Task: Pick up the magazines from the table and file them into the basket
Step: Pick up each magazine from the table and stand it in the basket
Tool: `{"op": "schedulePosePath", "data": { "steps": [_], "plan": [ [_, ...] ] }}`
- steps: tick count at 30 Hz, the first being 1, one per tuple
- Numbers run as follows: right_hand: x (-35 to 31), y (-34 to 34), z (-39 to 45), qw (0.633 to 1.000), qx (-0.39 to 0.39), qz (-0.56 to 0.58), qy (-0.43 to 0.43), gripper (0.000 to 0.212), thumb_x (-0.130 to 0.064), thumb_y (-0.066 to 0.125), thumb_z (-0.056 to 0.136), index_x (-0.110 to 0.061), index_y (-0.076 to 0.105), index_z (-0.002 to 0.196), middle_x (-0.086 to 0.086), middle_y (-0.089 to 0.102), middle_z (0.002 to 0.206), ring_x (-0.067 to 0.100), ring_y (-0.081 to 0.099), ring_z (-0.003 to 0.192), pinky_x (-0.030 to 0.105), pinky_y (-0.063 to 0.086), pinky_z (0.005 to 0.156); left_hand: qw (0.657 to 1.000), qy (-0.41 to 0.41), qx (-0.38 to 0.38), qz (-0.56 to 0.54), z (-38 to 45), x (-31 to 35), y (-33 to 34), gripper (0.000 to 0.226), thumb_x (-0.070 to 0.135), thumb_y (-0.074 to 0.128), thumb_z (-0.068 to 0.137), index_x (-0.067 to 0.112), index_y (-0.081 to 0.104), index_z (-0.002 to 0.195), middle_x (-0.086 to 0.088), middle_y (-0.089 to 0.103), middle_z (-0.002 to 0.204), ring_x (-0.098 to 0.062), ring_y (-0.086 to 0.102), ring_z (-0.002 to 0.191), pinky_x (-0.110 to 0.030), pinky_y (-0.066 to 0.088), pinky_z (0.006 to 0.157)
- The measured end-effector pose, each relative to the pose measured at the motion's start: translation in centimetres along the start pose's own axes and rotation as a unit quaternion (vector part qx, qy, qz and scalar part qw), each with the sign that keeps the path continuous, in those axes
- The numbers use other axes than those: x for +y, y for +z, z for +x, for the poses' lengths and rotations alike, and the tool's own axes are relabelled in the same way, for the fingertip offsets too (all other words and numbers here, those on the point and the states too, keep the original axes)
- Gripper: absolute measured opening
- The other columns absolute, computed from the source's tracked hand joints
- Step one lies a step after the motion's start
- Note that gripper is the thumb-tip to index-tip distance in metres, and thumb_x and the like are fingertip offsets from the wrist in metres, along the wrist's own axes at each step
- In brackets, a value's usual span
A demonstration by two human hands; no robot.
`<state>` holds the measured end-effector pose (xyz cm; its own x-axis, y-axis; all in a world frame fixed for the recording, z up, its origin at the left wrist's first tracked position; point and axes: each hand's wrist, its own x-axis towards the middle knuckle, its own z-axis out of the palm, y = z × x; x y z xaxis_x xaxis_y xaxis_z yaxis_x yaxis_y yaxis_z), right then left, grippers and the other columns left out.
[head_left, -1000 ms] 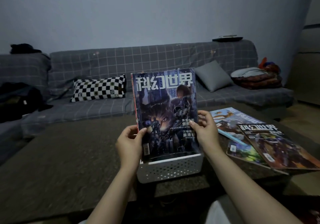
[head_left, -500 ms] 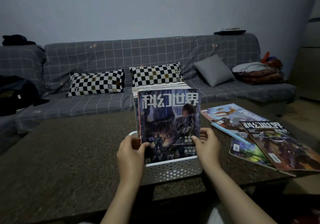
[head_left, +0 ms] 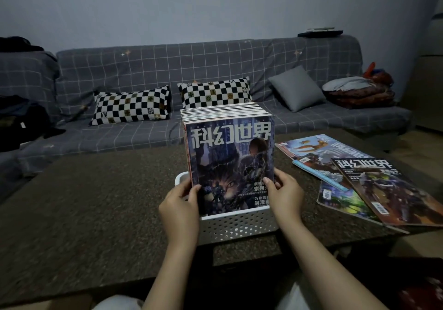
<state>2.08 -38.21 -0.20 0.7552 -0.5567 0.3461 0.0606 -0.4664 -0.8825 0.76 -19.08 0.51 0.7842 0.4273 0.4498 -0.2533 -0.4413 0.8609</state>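
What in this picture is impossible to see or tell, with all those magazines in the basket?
All from the head view:
- Filed magazines: covers hidden behind the front magazine; only top edges show.
- White basket: its inside and the front magazine's bottom edge are hidden by the front wall.
- Loose magazines on the table: overlapping, so lower covers are partly hidden.
- Left hand and right hand: fingers behind the magazine are hidden.

Single head-worn wide-angle view, looking forward and slightly down from the near edge of the table (head_left: 96, 213); both forearms enter from the bottom edge of the frame; the basket (head_left: 237, 225) stands close, at the table's near edge; the sofa (head_left: 191, 65) beyond the far edge faces the camera; straight lines bow toward the frame's borders.
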Motion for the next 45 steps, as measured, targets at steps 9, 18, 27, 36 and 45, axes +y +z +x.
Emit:
{"op": "schedulePosePath", "data": {
  "steps": [9,18,27,36,45],
  "plan": [
    [0.1,-0.4,0.3,0.999,-0.036,-0.015,-0.001,0.039,-0.019,0.063,0.087,-0.010,0.057,0.125,0.009,0.060,0.124,0.021,0.063,0.103,0.023,0.045,0.079,1.000,-0.007,-0.002,-0.001,-0.2,0.4,-0.2,0.028,0.013,0.071,0.081,0.009,0.070,0.109,-0.005,0.071,0.102,-0.011,0.063,0.091,-0.020,0.045,0.081],
    [0.0,-3.5,-0.9,0.997,-0.043,0.045,-0.035,0.039,-0.023,0.062,0.087,-0.016,0.056,0.125,0.006,0.060,0.120,0.018,0.058,0.106,0.038,0.050,0.092,0.996,0.090,0.009,0.011,-4.0,3.6,0.5,0.027,0.016,0.065,0.086,0.014,0.061,0.113,-0.001,0.050,0.112,-0.018,0.045,0.111,-0.028,0.038,0.091],
    [4.8,-11.9,1.0,0.998,0.023,-0.048,-0.043,0.030,-0.023,0.064,0.086,-0.013,0.064,0.113,0.007,0.066,0.112,0.016,0.057,0.101,0.024,0.039,0.081,0.976,0.113,-0.172,-0.071,-10.2,8.5,9.0,0.024,0.012,0.061,0.087,0.010,0.062,0.111,-0.005,0.057,0.116,-0.015,0.052,0.112,-0.014,0.034,0.097],
    [14.0,-20.1,5.6,0.979,0.025,-0.199,0.027,0.030,-0.029,0.061,0.086,-0.014,0.066,0.112,0.012,0.067,0.112,0.029,0.059,0.106,0.038,0.047,0.092,0.932,-0.007,-0.357,-0.062,-15.7,11.1,20.7,0.035,0.025,0.057,0.091,0.012,0.057,0.124,-0.004,0.059,0.121,-0.012,0.056,0.103,-0.019,0.042,0.085],
    [21.2,-22.6,10.7,0.926,-0.020,-0.366,0.088,0.045,-0.054,0.049,0.087,-0.031,0.056,0.125,-0.003,0.051,0.137,0.021,0.037,0.131,0.041,0.023,0.106,0.896,-0.103,-0.423,-0.089,-17.4,11.8,30.0,0.026,0.022,0.057,0.091,0.011,0.063,0.114,-0.002,0.068,0.103,-0.018,0.063,0.097,-0.032,0.051,0.087]
  ]
}}
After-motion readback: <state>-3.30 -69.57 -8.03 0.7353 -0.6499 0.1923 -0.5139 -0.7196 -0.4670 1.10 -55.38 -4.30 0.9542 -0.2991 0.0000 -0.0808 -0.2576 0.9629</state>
